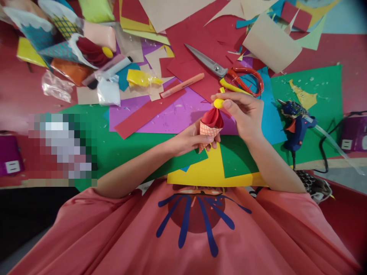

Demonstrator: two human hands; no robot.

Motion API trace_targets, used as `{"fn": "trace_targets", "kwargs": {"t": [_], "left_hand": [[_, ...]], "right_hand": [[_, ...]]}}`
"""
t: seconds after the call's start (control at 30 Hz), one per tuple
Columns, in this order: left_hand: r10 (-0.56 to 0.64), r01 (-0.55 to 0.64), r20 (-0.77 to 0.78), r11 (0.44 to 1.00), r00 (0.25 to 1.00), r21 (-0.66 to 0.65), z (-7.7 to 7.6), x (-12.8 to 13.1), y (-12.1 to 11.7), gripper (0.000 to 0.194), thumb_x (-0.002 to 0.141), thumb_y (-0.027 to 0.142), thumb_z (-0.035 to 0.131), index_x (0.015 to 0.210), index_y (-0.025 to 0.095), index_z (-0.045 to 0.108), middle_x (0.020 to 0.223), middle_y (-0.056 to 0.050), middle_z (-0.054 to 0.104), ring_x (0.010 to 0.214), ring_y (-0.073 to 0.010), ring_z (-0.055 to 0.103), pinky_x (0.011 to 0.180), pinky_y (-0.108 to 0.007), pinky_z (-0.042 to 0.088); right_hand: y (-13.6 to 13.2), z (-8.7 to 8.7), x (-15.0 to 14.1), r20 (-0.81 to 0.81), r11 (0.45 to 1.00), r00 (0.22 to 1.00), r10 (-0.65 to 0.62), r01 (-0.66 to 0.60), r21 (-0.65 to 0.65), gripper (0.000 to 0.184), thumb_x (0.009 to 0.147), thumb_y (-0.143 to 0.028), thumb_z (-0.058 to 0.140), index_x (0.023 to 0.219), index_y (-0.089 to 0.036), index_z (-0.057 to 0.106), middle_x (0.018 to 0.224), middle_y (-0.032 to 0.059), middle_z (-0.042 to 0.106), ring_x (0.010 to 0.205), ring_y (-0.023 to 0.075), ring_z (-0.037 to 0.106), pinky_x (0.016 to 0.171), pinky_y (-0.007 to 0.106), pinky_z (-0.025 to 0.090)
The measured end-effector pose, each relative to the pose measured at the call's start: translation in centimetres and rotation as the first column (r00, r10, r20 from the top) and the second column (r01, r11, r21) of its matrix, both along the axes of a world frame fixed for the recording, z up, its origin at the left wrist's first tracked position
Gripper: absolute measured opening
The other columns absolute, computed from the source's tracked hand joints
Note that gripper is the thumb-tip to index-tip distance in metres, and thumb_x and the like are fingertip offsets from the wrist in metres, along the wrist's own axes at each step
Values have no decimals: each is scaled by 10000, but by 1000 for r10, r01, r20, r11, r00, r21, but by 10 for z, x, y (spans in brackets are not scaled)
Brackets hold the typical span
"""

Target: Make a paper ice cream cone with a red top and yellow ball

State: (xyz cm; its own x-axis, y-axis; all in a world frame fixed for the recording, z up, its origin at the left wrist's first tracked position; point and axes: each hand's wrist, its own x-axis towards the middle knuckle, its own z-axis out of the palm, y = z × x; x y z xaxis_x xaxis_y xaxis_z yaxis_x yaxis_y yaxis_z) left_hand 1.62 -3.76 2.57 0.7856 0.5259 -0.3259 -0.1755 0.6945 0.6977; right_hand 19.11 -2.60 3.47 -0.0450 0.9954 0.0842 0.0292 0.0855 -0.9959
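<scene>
My left hand [190, 139] is closed round a small paper ice cream cone [208, 130], its pale wrapper printed with an orange grid. Folded red material [212, 117] rises out of the cone's mouth to a narrow tip. Between the thumb and fingers of my right hand [243, 110] is a small yellow ball [218, 103], which sits right at that red tip. Whether the ball is stuck to the tip I cannot tell. Just beyond my right hand lie scissors [219, 70] with red handles, blades pointing away to the left.
A blue glue gun [299, 128] with its cord rests on the green sheet [327, 89] at the right. An orange pen [182, 85] lies ahead. Finished-looking paper cones [61, 53] and clay packets [99, 36] crowd the far left. Cut paper scraps and a beige roll [272, 42] cover the back.
</scene>
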Motion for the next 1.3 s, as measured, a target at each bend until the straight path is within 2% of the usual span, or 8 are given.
{"fn": "trace_targets", "kwargs": {"t": [0.2, 0.37, 0.5, 0.6, 0.83, 1.03, 1.17, 1.3], "left_hand": [[-7, 7, 14, 1000, 1000, 1, -1, -1, 0, 442, 692, 421, 838, 898, 132, 574, 713, 2, 654, 601, -69, 599, 513, -163, 455], [-8, 8, 24, 1000, 1000, 0, 0, -1, 1, 455, 689, 421, 842, 915, 141, 565, 720, 1, 657, 614, -78, 609, 504, -166, 450], [-4, 5, 13, 1000, 1000, -3, 0, -1, 1, 461, 686, 411, 844, 923, 141, 556, 722, 4, 655, 610, -76, 609, 500, -167, 447], [-1, 1, 11, 1000, 1000, 0, 0, -1, 1, 460, 682, 406, 842, 922, 141, 553, 727, 6, 654, 605, -73, 606, 502, -167, 447], [-6, 6, 19, 1000, 1000, 10, -1, -2, 1, 447, 698, 419, 836, 908, 131, 566, 714, 5, 652, 601, -64, 596, 510, -159, 458], [-9, 9, 10, 1000, 1000, 13, -1, -1, 2, 434, 692, 406, 836, 906, 136, 571, 715, 1, 650, 624, -77, 611, 510, -161, 455], [-10, 10, 13, 1000, 1000, 8, 0, -1, 1, 438, 689, 414, 840, 899, 138, 572, 718, -1, 650, 617, -77, 609, 514, -165, 453], [-3, 3, 12, 1000, 1000, -16, -3, -2, 1, 456, 683, 429, 853, 904, 133, 585, 727, -4, 660, 628, -80, 623, 552, -180, 482]], "right_hand": [[-2, 5, -1, -9, 996, 1000, -15, 14, -90, 154, 863, -444, 702, 896, -313, 775, 960, -21, 781, 1062, 214, 738, 958, 405, 617], [-2, 9, -1, -79, 988, 997, 23, -35, -150, 160, 832, -466, 732, 849, -312, 775, 994, -14, 772, 1183, 258, 687, 963, 454, 611], [-2, 11, 0, -70, 986, 997, 29, -40, -162, 176, 818, -484, 743, 829, -311, 772, 989, -11, 772, 1190, 263, 682, 997, 475, 596], [-1, 10, 0, -90, 982, 995, 40, -56, -180, 179, 818, -483, 746, 845, -307, 769, 1008, 0, 772, 1179, 264, 688, 968, 463, 611], [-2, 10, 0, -89, 986, 995, 41, -54, -156, 150, 839, -441, 734, 832, -296, 770, 970, 2, 771, 1123, 245, 711, 984, 447, 600], [-2, 11, 0, -81, 985, 995, 55, -68, -160, 165, 833, -473, 731, 854, -314, 771, 968, -2, 765, 1137, 255, 702, 976, 459, 599], [-3, 10, 0, -88, 983, 994, 70, -84, -163, 218, 849, -508, 705, 888, -304, 771, 1009, 26, 762, 1150, 261, 696, 998, 444, 585], [-5, 8, -1, -101, 989, 993, 60, -72, -126, 328, 901, -584, 591, 965, -310, 760, 1065, 29, 762, 1175, 249, 688, 1032, 419, 566]]}}
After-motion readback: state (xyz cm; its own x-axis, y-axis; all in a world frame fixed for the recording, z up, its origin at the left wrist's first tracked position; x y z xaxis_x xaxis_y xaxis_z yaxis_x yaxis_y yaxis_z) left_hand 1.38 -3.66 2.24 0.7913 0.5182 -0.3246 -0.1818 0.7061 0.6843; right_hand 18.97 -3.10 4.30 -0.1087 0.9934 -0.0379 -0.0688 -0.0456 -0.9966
